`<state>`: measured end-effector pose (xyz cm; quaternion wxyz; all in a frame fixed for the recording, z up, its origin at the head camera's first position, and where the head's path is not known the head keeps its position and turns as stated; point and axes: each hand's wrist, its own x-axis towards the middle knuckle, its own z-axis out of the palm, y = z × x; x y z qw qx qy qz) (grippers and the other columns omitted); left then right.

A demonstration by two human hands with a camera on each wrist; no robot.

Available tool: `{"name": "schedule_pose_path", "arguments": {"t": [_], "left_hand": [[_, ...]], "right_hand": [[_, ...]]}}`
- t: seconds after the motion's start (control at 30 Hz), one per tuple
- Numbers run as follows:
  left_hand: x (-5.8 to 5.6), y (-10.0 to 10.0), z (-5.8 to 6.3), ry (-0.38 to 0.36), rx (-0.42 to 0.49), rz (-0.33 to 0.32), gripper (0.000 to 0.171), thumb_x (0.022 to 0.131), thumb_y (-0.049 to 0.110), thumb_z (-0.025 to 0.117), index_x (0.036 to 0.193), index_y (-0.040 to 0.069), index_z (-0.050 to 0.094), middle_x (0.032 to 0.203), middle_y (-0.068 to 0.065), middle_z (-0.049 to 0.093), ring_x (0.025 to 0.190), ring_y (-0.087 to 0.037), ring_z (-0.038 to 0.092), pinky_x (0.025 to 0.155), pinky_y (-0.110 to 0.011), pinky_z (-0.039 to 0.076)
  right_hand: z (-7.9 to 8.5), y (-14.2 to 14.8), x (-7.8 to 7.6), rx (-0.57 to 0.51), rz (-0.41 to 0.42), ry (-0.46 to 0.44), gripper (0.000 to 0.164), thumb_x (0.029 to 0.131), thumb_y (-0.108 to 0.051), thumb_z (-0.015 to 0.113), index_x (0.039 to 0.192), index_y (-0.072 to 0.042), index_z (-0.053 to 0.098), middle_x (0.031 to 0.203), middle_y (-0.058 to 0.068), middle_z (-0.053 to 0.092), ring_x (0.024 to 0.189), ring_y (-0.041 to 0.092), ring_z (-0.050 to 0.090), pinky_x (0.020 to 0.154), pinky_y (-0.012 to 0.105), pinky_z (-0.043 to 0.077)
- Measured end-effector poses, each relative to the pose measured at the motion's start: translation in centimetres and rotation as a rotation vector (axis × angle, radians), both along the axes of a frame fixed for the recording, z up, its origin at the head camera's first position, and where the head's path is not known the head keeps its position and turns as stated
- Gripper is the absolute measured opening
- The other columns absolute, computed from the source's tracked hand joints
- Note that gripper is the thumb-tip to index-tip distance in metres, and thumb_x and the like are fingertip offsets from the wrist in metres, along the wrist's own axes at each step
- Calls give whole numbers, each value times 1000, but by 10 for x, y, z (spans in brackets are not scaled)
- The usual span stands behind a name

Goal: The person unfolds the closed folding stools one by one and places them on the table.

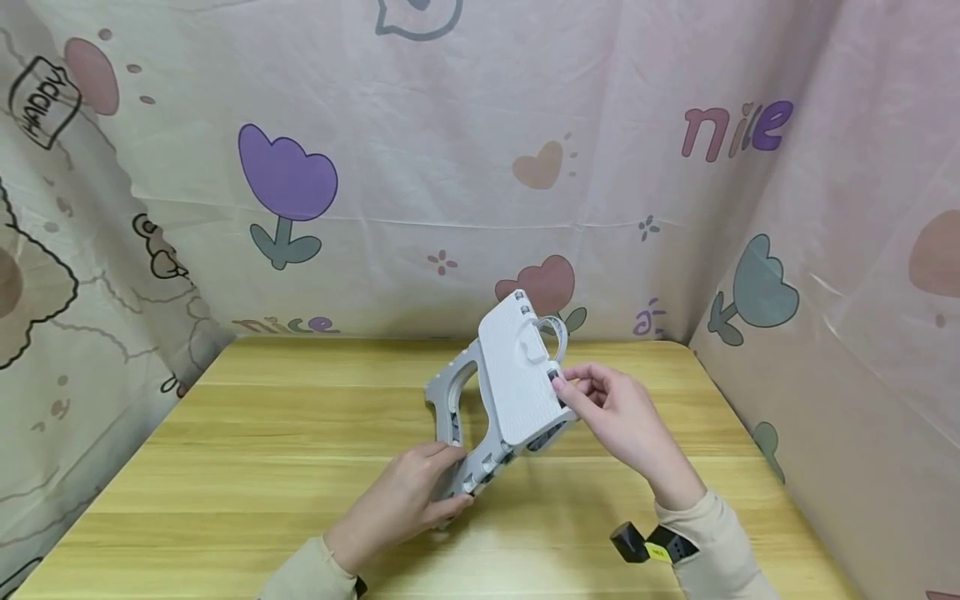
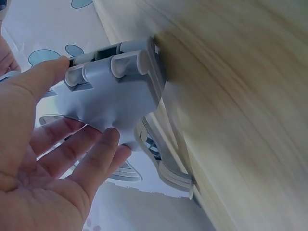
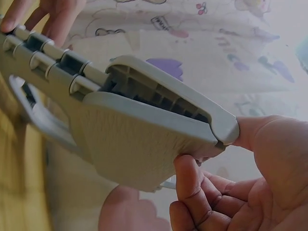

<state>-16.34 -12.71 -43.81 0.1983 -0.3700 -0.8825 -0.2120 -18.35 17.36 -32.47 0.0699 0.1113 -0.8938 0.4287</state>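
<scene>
A white-and-grey plastic folding step stool [image 1: 517,375], mostly folded, is held tilted over the table between both hands. Its flat textured top panel faces up, and a thin carry-handle loop [image 1: 558,337] sticks out at the upper right. My left hand [image 1: 408,492] grips the lower leg end beside the hinge knuckles, thumb on one side and fingers behind in the left wrist view. At the opposite edge, my right hand [image 1: 622,417] pinches the seat panel between thumb and finger. The right wrist view shows a wedge-shaped gap between the stool's two seat halves [image 3: 159,101].
Under the stool lies a yellow wood-grain table [image 1: 300,433]. A patterned cloth [image 1: 420,167] hangs behind it and along both sides. On the right wrist is a strap with a small black device [image 1: 652,543].
</scene>
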Motion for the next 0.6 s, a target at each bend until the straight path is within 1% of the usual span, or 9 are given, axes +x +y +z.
{"name": "schedule_pose_path", "arguments": {"t": [0.1, 0.23, 0.3, 0.4, 0.6], "left_hand": [[0, 0, 0, -9, 23, -27, 49, 85, 28, 92, 123, 4, 72, 110, -10, 79, 89, -14, 73, 77, -26, 64], [-1, 0, 0, -46, 46, -50, 50, 87, 26, 91, 125, 2, 70, 111, -11, 79, 85, -13, 74, 73, -20, 62], [-1, 1, 1, -65, 53, -55, 50, 87, 26, 90, 125, 1, 70, 113, -13, 79, 87, -16, 76, 75, -20, 63], [-1, 2, 1, -112, 72, -65, 49, 89, 25, 89, 126, 0, 70, 116, -16, 79, 92, -21, 79, 77, -23, 66], [-1, 6, 2, -228, 107, -81, 48, 90, 23, 88, 129, 1, 70, 118, -14, 79, 98, -23, 80, 82, -25, 66]], "right_hand": [[6, -5, 4, -18, 10, 9, 35, 104, -39, 71, 122, -10, 74, 91, 2, 73, 74, 14, 61, 60, 24, 45], [11, -11, 8, -43, 18, 23, 33, 104, -38, 72, 121, -11, 75, 93, 3, 75, 76, 15, 64, 62, 24, 45], [12, -14, 10, -49, 19, 29, 33, 104, -39, 71, 122, -11, 75, 94, 2, 75, 78, 15, 64, 62, 24, 45], [14, -18, 13, -53, 27, 37, 33, 105, -39, 71, 124, -12, 74, 95, 2, 75, 81, 15, 65, 64, 24, 46], [18, -24, 18, -68, 69, 50, 36, 105, -37, 70, 131, -12, 72, 95, 1, 75, 83, 15, 68, 67, 25, 47]]}}
